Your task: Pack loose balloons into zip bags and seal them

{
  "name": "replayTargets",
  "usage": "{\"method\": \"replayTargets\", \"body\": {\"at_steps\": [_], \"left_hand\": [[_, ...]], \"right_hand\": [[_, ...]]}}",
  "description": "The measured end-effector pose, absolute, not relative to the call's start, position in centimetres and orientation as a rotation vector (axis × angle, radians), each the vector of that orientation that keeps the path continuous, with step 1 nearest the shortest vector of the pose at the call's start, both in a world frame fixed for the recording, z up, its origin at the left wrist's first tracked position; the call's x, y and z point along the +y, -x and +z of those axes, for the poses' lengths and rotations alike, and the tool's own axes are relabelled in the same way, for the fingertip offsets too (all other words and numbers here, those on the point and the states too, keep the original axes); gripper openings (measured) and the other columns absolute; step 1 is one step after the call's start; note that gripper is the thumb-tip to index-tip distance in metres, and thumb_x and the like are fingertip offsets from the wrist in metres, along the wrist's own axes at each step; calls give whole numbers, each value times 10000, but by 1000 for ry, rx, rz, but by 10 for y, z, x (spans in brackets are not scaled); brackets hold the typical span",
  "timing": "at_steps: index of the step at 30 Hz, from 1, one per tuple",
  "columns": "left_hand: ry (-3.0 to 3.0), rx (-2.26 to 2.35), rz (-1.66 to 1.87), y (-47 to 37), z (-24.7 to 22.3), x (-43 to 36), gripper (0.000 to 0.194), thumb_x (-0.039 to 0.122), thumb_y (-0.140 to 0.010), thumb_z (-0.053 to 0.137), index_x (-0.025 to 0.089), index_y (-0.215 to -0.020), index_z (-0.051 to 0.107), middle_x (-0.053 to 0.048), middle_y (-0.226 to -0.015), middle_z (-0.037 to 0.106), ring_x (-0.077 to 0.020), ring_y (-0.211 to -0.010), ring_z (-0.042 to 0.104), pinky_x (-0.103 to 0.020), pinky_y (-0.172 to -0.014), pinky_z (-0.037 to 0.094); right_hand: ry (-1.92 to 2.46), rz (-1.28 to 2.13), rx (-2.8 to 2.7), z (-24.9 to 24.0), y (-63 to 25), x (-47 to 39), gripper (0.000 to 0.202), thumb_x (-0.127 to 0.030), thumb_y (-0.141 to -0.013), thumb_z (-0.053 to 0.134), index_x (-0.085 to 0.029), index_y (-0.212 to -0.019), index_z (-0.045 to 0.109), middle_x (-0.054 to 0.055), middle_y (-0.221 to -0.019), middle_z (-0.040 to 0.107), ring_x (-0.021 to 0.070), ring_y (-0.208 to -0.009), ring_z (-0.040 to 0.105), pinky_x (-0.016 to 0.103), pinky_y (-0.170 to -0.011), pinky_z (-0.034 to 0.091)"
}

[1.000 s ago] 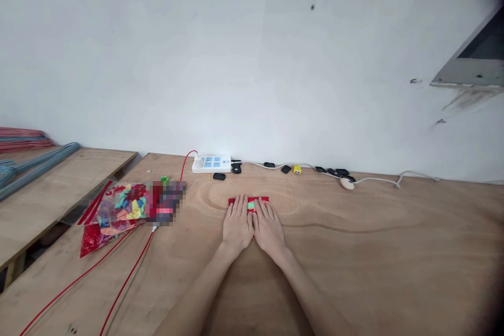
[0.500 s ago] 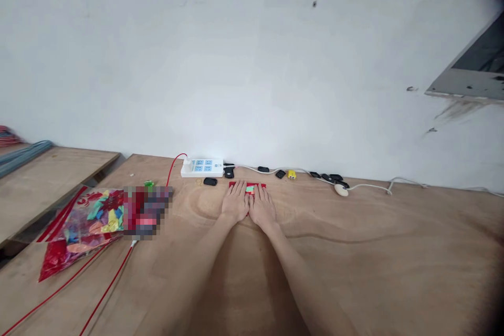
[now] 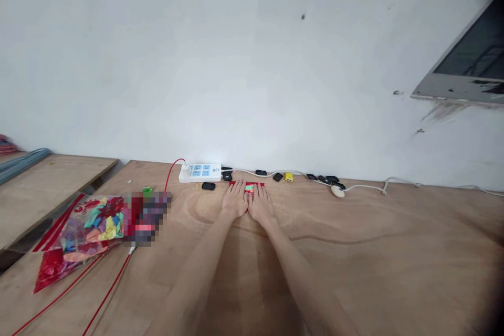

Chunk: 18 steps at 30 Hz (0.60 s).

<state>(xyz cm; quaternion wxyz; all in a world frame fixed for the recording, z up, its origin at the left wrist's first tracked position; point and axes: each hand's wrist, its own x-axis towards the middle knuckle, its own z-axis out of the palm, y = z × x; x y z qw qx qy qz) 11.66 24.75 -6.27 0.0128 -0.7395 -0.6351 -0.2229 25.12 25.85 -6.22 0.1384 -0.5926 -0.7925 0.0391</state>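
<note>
Both hands lie flat, side by side, on a small red packet [image 3: 249,188] on the wooden table. Light green and orange-pink bits show through its middle, between the hands. My left hand [image 3: 235,201] covers the packet's left part, with its fingers stretched toward the wall. Over the right part rests my right hand [image 3: 260,203], fingers also extended. The thumbs meet or nearly meet. Most of the packet is hidden; its red far edge shows past the fingertips.
To the left lies a clear-and-red plastic bag [image 3: 84,228] of colourful pieces, partly pixelated. A white power strip [image 3: 200,172] stands by the wall [image 3: 252,63]. Several black items, a yellow object [image 3: 289,177] and a white mouse [image 3: 337,191] line the back. Red cables [image 3: 110,287] cross the left side.
The camera view has shifted slightly, so the wall marks and screen appear further left. Both hands stay flat on the red packet, with no clear movement.
</note>
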Motion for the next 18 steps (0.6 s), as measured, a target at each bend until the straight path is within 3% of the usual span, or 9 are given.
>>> {"method": "replayTargets", "body": {"at_steps": [5,8,10,12,15,18], "left_hand": [[2346,-1996,-658,-116,-57,207,544,453,-1058,626,198,-1528,528,-148,-1629,469,-363,-1490,451,-640,-1228,326],[2427,-1989,-618,-100,-51,178,567,490,-1101,464,182,-1577,481,-173,-1635,479,-326,-1526,421,-564,-1270,266],[2495,-1992,-587,-88,-45,163,660,595,-1043,510,202,-1571,489,-163,-1636,486,-336,-1537,405,-559,-1276,247],[2550,-2026,-562,-81,-40,151,761,689,-936,619,222,-1531,532,-155,-1613,518,-355,-1516,434,-548,-1261,279],[2542,-2172,-564,-83,-34,138,780,700,-812,759,211,-1405,624,-182,-1493,613,-396,-1414,535,-544,-1192,380],[2466,-2389,-602,-89,-33,134,648,598,-847,809,171,-1308,654,-172,-1336,680,-361,-1234,652,-532,-1055,512]], "right_hand": [[1597,103,-2345,-60,-262,230,635,-336,-1090,294,-9,-1626,394,203,-1698,368,329,-1587,338,484,-1309,218],[1456,116,-2435,-59,-276,206,619,-337,-1082,329,-65,-1632,411,159,-1700,380,302,-1581,361,474,-1310,252],[1346,134,-2503,-59,-285,191,607,-348,-1084,353,-107,-1637,416,122,-1701,389,271,-1581,366,456,-1316,266],[1226,148,-2570,-58,-294,180,599,-357,-1096,352,-114,-1641,409,111,-1706,381,259,-1589,351,453,-1323,266],[1055,156,-2635,-56,-302,169,585,-357,-1116,331,-128,-1651,387,118,-1715,360,257,-1595,338,484,-1326,272],[973,145,-2636,-54,-305,162,571,-364,-1128,324,-184,-1669,354,97,-1724,349,236,-1607,313,500,-1331,262]]}}
